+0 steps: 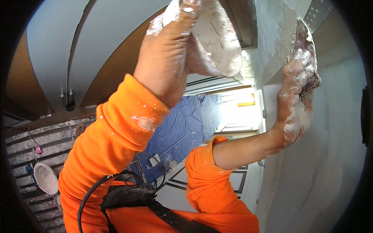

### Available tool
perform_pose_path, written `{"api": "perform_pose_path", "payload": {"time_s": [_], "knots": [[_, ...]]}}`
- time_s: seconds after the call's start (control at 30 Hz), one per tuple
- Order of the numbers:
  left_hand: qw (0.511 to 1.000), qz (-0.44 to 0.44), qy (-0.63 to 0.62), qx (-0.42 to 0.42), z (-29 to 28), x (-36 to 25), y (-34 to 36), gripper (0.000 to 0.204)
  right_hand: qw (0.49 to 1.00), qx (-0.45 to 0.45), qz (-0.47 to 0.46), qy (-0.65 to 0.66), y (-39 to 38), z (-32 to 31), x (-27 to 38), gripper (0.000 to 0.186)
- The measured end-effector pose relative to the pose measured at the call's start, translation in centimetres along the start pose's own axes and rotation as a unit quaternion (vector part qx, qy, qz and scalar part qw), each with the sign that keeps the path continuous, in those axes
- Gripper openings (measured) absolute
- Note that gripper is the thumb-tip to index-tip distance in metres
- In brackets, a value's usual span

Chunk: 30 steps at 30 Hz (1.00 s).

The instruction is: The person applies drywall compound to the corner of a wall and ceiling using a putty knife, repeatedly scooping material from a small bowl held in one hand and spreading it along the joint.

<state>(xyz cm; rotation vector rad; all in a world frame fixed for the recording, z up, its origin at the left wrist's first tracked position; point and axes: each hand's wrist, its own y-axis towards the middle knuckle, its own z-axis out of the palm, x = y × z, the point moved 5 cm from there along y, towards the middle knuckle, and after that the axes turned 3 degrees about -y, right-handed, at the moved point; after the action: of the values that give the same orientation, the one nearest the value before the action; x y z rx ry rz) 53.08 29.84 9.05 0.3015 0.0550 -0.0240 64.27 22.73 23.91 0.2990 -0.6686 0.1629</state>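
High in the middle, my left hand (165,54) grips a plaster-smeared bowl (223,42) from its left side. White plaster coats the bowl's inside, and its mouth is tipped into view. My right hand (297,83) is raised at the right, its fingers wrapped round a putty knife (305,35) with wet plaster along its edge. The knife's blade lies against or very close to the wall beside a patch of fresh, ridged plaster (281,44). Plaster crusts the fingers of both hands.
Grey panels with wood-coloured curved trim (112,70) stand at the left. Below them, a plaster-stained bucket (46,178) sits on a striped, splattered surface. A blue sheet (180,118) covers the floor. A black cable (87,194) loops beside my left sleeve. A perforated strip (316,13) is at the upper right.
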Motion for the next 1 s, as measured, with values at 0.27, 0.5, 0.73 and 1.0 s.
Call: {"api": "perform_pose_path", "payload": {"time_s": [0.27,0.5,0.73,1.0], "knots": [[0.995,-0.009,-0.101,0.001,1.9,-0.4,-0.2,0.038,0.995,0.079,-0.036,0.049,-3.7,-1.3,0.0,0.047],[0.988,-0.063,0.071,-0.118,3.7,-2.7,-1.5,0.059,0.996,-0.013,-0.086,-0.029,-3.1,-4.3,-0.2,0.055],[0.999,-0.033,0.021,-0.030,-2.5,-2.2,-1.4,0.060,0.993,-0.093,-0.045,-0.056,6.7,-8.8,-0.4,0.033],[0.997,-0.024,0.037,-0.064,-2.8,-2.4,-1.1,0.061,0.989,-0.092,-0.112,0.017,8.0,-7.2,-0.3,0.034]]}}
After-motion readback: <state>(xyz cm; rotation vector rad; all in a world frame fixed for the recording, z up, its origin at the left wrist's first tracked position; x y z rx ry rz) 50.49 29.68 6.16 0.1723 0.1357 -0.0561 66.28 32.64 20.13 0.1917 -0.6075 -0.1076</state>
